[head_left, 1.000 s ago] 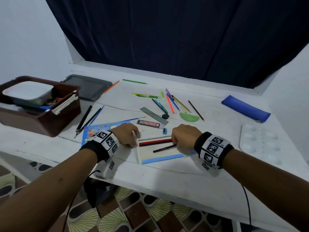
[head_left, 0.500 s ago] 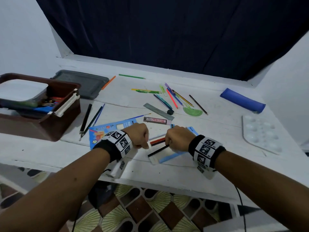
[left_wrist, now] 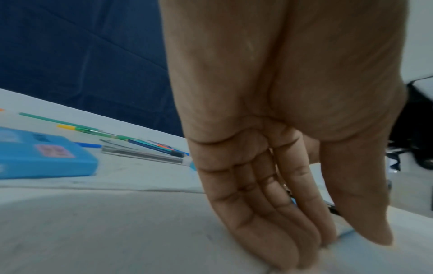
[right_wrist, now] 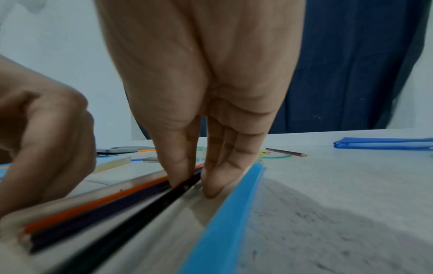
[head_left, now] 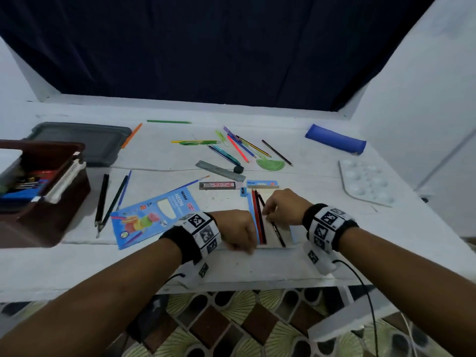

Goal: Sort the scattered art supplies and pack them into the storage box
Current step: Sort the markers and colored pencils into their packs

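Observation:
An open white pencil tray [head_left: 282, 229] with a blue rim [right_wrist: 222, 213] lies lengthwise near the table's front edge. A red pencil [head_left: 255, 217] and a dark one lie along its left side. My right hand [head_left: 265, 213] pinches a black pencil [head_left: 277, 231] between thumb and fingers [right_wrist: 212, 187], with the pencil low in the tray. My left hand [head_left: 247, 249] grips the tray's near left corner, its blue rim [left_wrist: 346, 234] between fingers and thumb. The brown storage box [head_left: 55, 210] stands at the far left with supplies inside.
A blue pencil sleeve [head_left: 154, 217] lies left of the tray and a grey lid [head_left: 85, 140] lies behind the box. Loose pencils [head_left: 239, 150], a ruler [head_left: 219, 171], a protractor [head_left: 270, 164], a blue pencil case [head_left: 334, 140] and a white palette [head_left: 365, 181] are spread around.
The tray has turned from lying crosswise to pointing away from me. My right hand has moved with the black pencil over the tray, and my left hand has gone to its near corner.

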A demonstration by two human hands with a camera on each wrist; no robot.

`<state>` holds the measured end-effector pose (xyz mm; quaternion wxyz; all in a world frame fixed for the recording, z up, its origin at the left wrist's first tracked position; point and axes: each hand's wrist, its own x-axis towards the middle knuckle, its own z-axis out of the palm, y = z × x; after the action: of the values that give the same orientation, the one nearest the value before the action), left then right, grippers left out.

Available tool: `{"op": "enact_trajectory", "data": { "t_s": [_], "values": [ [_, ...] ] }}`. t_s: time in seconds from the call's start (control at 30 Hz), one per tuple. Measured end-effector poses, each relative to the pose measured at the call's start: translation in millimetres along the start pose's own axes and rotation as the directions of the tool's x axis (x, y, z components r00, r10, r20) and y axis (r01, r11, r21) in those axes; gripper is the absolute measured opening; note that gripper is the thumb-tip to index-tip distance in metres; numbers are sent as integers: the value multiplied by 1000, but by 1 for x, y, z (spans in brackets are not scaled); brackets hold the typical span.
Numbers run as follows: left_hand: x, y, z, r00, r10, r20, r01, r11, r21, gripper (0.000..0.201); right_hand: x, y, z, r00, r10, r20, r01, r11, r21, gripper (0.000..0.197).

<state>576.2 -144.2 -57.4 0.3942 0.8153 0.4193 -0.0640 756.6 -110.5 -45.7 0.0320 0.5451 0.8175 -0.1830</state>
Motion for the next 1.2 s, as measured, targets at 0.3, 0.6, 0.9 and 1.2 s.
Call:
{"op": "enact_trajectory", "data": {
  "t_s": [0.3,0.6,0.9,1.2],
  "values": [
    [21,24,4,983,168,-68,-152,969,194,33,8,6,-3,990,132,-40,-124,979,162,10],
    [28,-3,-19,938,122,-324,-22,955,295,29,-35,28,-16,998,-36,-52,39,998,58,20],
    [63,3,-19,969,159,-188,-44,865,500,42,-83,59,1,997,-63,41,59,995,79,17],
    [71,8,-11,954,179,-242,-42,875,482,30,-57,72,3,998,-7,-60,13,995,100,15]
  ]
}}
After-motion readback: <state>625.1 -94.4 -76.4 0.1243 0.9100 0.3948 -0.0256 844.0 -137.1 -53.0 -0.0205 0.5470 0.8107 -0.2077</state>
